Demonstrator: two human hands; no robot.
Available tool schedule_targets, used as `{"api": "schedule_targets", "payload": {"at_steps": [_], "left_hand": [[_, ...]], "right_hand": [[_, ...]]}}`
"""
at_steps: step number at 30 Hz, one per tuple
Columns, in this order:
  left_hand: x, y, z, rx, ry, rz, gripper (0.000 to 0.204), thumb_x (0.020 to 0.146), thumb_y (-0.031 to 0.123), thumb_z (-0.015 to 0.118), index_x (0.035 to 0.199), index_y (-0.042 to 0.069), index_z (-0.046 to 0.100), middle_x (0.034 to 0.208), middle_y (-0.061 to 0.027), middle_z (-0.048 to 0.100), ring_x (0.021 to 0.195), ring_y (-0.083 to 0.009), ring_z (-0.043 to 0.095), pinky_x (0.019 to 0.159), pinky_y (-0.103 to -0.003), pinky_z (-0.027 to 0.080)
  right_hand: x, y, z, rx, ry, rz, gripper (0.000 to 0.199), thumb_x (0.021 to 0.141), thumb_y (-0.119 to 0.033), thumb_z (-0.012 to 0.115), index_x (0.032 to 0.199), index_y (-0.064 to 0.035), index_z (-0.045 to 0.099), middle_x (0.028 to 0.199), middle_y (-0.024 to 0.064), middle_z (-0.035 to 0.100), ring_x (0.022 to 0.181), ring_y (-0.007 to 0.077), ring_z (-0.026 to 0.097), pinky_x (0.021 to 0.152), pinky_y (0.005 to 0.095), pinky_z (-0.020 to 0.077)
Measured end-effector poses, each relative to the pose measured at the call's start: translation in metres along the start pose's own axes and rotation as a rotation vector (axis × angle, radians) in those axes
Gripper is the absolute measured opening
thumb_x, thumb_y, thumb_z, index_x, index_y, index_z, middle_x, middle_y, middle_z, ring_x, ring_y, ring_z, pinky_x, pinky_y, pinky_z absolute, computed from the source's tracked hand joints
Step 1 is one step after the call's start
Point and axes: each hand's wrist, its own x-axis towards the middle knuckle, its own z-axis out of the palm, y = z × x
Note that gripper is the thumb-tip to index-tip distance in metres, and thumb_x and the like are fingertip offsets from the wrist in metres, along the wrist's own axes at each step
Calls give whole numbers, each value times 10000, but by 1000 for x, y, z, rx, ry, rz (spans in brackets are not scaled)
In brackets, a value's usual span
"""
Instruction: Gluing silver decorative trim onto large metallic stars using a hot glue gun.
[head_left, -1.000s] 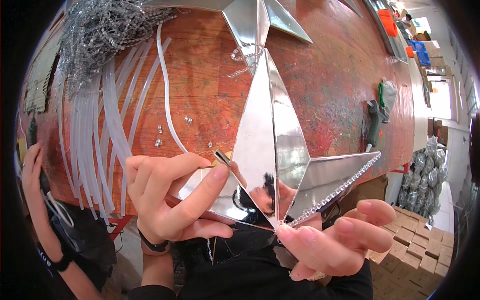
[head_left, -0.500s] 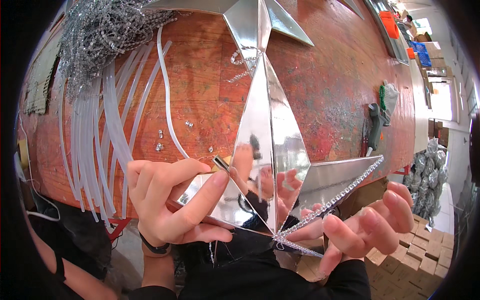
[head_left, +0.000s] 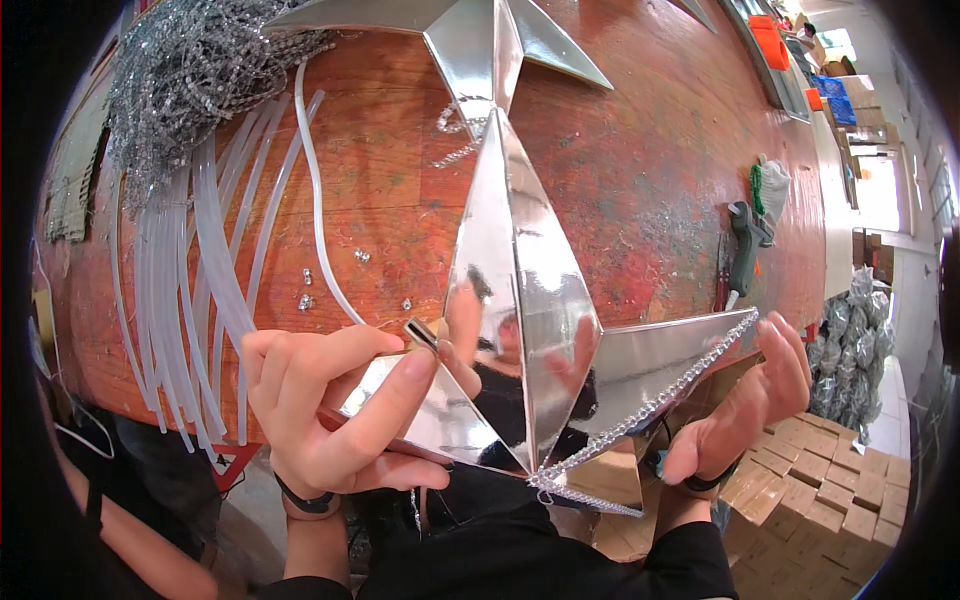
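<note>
Currently, left hand [head_left: 335,410]: at 8 o'clock from the middle of the view, its grip narrow and closed on the star's left arm, with a small metal piece [head_left: 424,332] between two fingertips.
Right hand [head_left: 740,400]: at 4 o'clock, its grip wide, thumb well apart from the bent fingers; the fingertips are at the star's right tip, though I cannot tell whether they touch it.
Mirrored star [head_left: 545,330]: from the middle down to 6 o'clock, tilted at the tabletop's near edge, its longest arm aimed at 12.
Bead strand [head_left: 690,375]: along the lower edge of the star's right arm, between its tip and the hub.
Tabletop [head_left: 660,230]: reddish, paint-marked wood; small clear bits [head_left: 306,302] lie at 9 o'clock.
Clear strips [head_left: 170,300]: fanned at 9 o'clock, beside a white cord [head_left: 316,190].
Glue gun [head_left: 743,250]: between 2 and 3 o'clock.
Tangled bead heap [head_left: 215,80]: 10 o'clock, over the strips' far ends.
Second star [head_left: 470,65]: 12 o'clock, silver.
Cartons [head_left: 830,485]: 4 o'clock, stacked beyond the right hand.
</note>
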Motion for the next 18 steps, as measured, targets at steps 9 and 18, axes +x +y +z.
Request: {"api": "schedule_targets", "payload": {"at_steps": [9,18], "left_hand": [[0,-2,1,-6,7,2,594,777,687,484,969,165,691,881,-16,626,679,-154,505,628,-315,303],[0,2,-4,25,-5,-19,598,772,687,487,972,161,689,890,-22,627,685,-161,499,627,-323,308]], "right_hand": [[-10,27,7,-77,89,-41,851,820,-768,184,1313,-113,413,1224,162,426,1167,349,415,977,515,327],[-1,45,-1,-123,-156,100,642,892,-615,366,1151,-84,617,1204,119,485,1111,308,428,957,428,330]]}}
